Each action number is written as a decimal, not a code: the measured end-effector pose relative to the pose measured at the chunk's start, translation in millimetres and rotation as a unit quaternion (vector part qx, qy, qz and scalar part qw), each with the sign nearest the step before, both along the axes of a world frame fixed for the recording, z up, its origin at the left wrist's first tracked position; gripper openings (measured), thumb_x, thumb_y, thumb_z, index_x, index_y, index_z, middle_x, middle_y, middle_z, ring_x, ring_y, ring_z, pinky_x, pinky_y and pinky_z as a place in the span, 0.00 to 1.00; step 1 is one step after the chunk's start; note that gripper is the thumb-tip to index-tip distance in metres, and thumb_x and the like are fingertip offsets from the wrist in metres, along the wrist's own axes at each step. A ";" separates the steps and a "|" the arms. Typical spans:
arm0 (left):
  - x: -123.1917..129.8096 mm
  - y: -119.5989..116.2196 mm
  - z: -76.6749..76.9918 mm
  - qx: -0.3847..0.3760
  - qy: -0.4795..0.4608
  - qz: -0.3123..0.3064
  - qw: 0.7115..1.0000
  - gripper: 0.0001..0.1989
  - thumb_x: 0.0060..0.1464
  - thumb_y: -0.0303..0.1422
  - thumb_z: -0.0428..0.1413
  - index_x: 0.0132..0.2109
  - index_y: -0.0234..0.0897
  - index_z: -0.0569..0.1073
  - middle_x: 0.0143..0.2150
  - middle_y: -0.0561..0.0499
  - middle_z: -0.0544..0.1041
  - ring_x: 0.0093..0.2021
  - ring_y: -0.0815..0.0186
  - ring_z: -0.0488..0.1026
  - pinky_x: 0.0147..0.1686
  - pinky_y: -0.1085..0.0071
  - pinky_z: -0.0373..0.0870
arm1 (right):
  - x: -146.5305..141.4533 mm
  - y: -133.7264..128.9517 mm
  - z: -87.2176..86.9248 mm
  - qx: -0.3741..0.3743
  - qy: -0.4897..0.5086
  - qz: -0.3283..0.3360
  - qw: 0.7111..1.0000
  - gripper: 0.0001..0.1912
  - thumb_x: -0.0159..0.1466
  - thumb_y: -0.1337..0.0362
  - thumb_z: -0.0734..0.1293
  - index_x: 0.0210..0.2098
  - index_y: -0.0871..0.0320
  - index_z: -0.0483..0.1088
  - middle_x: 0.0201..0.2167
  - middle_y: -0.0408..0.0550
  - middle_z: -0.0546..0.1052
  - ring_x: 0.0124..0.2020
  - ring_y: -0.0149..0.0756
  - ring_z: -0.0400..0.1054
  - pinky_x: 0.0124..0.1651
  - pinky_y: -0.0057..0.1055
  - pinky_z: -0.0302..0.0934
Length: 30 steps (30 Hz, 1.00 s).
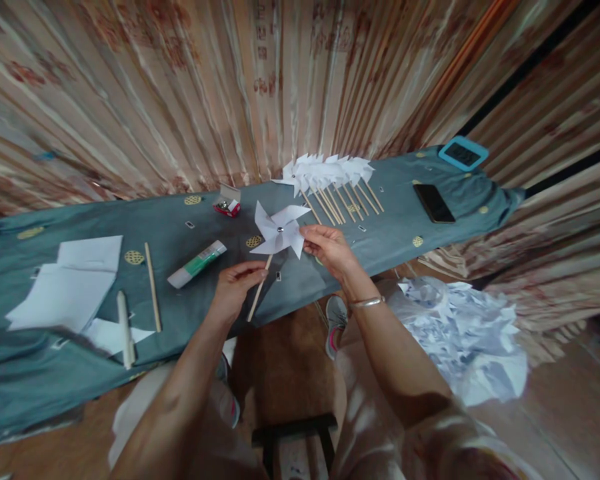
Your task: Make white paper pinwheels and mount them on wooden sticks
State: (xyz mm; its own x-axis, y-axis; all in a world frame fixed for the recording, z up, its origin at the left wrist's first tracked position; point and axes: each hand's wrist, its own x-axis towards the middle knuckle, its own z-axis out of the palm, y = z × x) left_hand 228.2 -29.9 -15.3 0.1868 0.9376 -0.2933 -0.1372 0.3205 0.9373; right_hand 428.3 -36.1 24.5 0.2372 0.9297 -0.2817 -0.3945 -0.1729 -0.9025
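A white paper pinwheel [281, 230] with a round metal pin at its centre is held above the cloth-covered table. Its wooden stick [257, 298] slants down to the left. My left hand [240, 283] is closed round the stick just below the blades, thumb and fingers pinching it. At the right edge of the blades, my right hand [327, 247] pinches a paper blade between thumb and fingers. Behind the hands lies a row of several finished pinwheels [330, 175], overlapping, with their sticks pointing toward the front right.
The table [380, 233] holds a small red box [227, 203], a green-and-white packet [197, 265], a loose stick [153, 287], a white pen-like tool [125, 327], paper sheets [75, 287], a phone [434, 203] and a blue-framed clock [463, 153]. A bag of paper scraps [465, 333] is lower right.
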 end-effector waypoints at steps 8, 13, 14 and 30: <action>2.4 -0.2 4.2 -0.014 -0.011 -0.006 1.000 0.20 0.23 0.39 0.74 0.29 0.35 0.82 0.25 0.49 0.79 0.26 0.69 0.72 0.31 0.73 0.68 | 0.7 -1.1 0.3 0.000 -0.006 0.034 0.999 0.23 0.35 0.48 0.81 0.20 0.57 0.74 0.16 0.36 0.72 0.21 0.21 0.63 0.26 0.22 0.54; 3.4 0.2 4.3 -0.010 -0.004 -0.011 1.000 0.21 0.22 0.39 0.74 0.28 0.35 0.82 0.26 0.49 0.79 0.26 0.68 0.72 0.30 0.72 0.68 | 1.8 -0.5 -0.4 0.004 -0.020 0.041 0.999 0.23 0.38 0.46 0.80 0.19 0.57 0.73 0.15 0.36 0.70 0.20 0.22 0.60 0.25 0.24 0.52; 3.3 0.4 3.7 -0.010 -0.004 -0.013 1.000 0.21 0.22 0.40 0.74 0.28 0.35 0.82 0.26 0.49 0.79 0.26 0.68 0.72 0.30 0.72 0.67 | 1.8 -0.4 -0.7 0.005 -0.021 0.040 0.999 0.23 0.38 0.46 0.79 0.19 0.57 0.73 0.16 0.36 0.70 0.20 0.22 0.60 0.25 0.24 0.52; 1.7 -9.6 0.6 0.008 -0.027 -0.023 0.999 0.14 0.30 0.36 0.71 0.29 0.37 0.83 0.27 0.51 0.80 0.26 0.69 0.70 0.31 0.72 0.66 | -3.7 -2.6 -7.2 0.004 -0.007 0.040 0.999 0.20 0.40 0.50 0.80 0.24 0.56 0.76 0.23 0.42 0.78 0.26 0.32 0.69 0.31 0.30 0.60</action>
